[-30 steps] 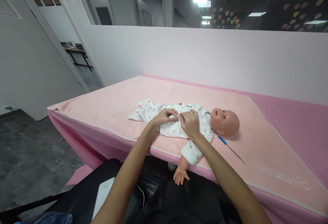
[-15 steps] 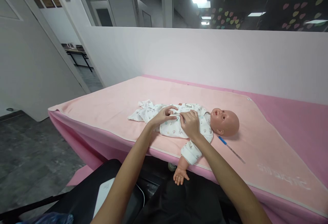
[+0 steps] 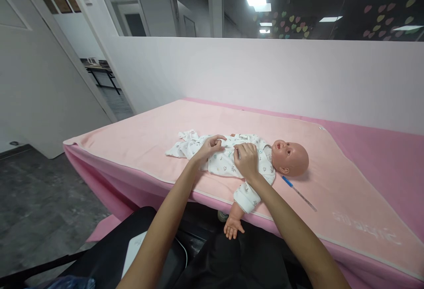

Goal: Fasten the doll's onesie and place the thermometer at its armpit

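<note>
A bald baby doll (image 3: 293, 159) lies on its back, head to the right, dressed in a white printed romper (image 3: 225, 165) with a front opening. My left hand (image 3: 210, 148) rests on the romper's lower front, its thumb and forefinger bent but apart. Over the chest, my right hand (image 3: 245, 159) has its fingers curled and pinched on the cloth at the front opening. The fingertips hide the exact spot that is gripped. One doll arm (image 3: 234, 220) hangs over the near table edge below my right wrist.
Beside the doll's head lies a thin stick with a blue handle (image 3: 287, 181). A pale pink towel (image 3: 139, 139) covers the table over a darker pink cloth (image 3: 391, 161). A white wall (image 3: 291, 77) stands behind. A black chair with a white object (image 3: 132, 249) is at lower left.
My left hand has drawn back slightly to the left, its forefinger and thumb bending more. The right hand has shifted only a little, and the doll lies as before.
</note>
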`<state>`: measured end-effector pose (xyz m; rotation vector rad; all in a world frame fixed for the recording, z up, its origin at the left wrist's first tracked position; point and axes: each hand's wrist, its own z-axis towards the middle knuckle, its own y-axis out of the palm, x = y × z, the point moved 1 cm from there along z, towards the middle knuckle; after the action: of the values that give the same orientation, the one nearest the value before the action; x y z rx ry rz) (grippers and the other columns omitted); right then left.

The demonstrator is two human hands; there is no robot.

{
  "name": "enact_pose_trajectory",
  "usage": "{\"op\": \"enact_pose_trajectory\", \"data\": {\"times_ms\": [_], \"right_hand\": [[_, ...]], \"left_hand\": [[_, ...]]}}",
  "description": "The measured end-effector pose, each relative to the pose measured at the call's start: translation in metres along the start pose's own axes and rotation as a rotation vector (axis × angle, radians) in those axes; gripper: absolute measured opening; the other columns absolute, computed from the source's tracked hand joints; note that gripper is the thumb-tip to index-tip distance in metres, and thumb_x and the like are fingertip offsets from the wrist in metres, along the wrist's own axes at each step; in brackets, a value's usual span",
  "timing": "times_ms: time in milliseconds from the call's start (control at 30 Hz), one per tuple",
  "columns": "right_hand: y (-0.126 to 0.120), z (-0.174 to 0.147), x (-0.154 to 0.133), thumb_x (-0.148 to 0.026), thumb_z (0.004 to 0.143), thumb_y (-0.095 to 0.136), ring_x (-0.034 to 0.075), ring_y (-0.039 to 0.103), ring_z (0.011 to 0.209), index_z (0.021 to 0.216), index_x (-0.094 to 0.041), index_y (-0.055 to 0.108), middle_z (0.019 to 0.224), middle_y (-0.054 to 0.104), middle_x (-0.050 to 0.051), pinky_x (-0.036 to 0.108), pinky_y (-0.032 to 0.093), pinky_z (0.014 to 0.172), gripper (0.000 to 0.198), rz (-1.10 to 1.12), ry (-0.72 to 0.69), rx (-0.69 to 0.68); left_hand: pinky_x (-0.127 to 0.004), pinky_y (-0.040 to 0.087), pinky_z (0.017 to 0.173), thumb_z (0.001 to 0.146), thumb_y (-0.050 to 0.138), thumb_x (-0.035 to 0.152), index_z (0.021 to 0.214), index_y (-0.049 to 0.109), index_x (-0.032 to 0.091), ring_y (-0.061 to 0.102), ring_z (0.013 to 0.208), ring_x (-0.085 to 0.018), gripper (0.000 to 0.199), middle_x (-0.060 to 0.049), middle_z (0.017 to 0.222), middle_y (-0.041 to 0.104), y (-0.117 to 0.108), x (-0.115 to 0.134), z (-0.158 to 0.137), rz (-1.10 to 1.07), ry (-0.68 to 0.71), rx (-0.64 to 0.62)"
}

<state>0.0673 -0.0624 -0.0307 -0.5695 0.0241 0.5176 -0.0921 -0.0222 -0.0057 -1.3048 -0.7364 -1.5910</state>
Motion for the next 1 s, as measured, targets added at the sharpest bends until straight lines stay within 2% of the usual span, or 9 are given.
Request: {"op": "enact_pose_trajectory", "data": {"times_ms": [233, 467, 600, 733, 1000], "right_hand": [[-0.001, 0.000, 0.000, -0.012, 0.081, 0.044, 0.017, 0.047, 0.074, 0.082, -0.019, 0.059, 0.074, 0.059, 0.003, 0.031, 0.033, 0.077, 0.016, -0.013, 0.033, 0.024], [0.000, 0.000, 0.001, -0.014, 0.083, 0.046, 0.017, 0.046, 0.076, 0.081, -0.019, 0.060, 0.074, 0.059, 0.003, 0.031, 0.030, 0.073, 0.014, -0.048, 0.053, -0.004], [0.001, 0.000, 0.001, -0.015, 0.083, 0.047, 0.018, 0.046, 0.076, 0.080, -0.019, 0.060, 0.075, 0.059, 0.003, 0.032, 0.030, 0.072, 0.014, -0.061, 0.054, -0.019], [0.001, 0.000, 0.001, -0.014, 0.083, 0.046, 0.018, 0.045, 0.077, 0.078, -0.019, 0.059, 0.077, 0.058, 0.004, 0.030, 0.031, 0.070, 0.015, -0.065, 0.055, -0.028], [0.006, 0.000, 0.005, -0.014, 0.084, 0.042, 0.018, 0.045, 0.076, 0.079, -0.019, 0.059, 0.074, 0.057, 0.005, 0.031, 0.032, 0.070, 0.018, -0.081, 0.052, -0.060]], "left_hand": [[-0.016, 0.020, 0.044, 0.059, 0.066, 0.018, 0.084, 0.055, 0.018, 0.020, 0.047, -0.003, 0.027, 0.009, 0.056, 0.020, -0.002, -0.002, 0.001, 0.007, 0.006, 0.013], [-0.018, 0.026, 0.049, 0.062, 0.068, 0.025, 0.073, 0.057, 0.015, 0.025, 0.049, -0.004, 0.019, 0.008, 0.054, 0.022, -0.001, -0.004, 0.002, 0.059, 0.027, -0.004], [-0.021, 0.028, 0.051, 0.065, 0.067, 0.034, 0.070, 0.063, 0.014, 0.032, 0.052, -0.006, 0.021, 0.006, 0.054, 0.032, 0.004, -0.003, 0.003, 0.234, 0.057, -0.045], [-0.023, 0.033, 0.057, 0.062, 0.070, 0.033, 0.069, 0.067, 0.015, 0.041, 0.061, -0.009, 0.019, 0.001, 0.063, 0.046, 0.007, -0.003, 0.003, 0.386, 0.109, -0.048], [-0.025, 0.039, 0.067, 0.062, 0.071, 0.034, 0.073, 0.070, 0.017, 0.049, 0.071, -0.012, 0.020, -0.002, 0.073, 0.054, 0.006, -0.010, 0.005, 0.404, 0.153, -0.095]]}}
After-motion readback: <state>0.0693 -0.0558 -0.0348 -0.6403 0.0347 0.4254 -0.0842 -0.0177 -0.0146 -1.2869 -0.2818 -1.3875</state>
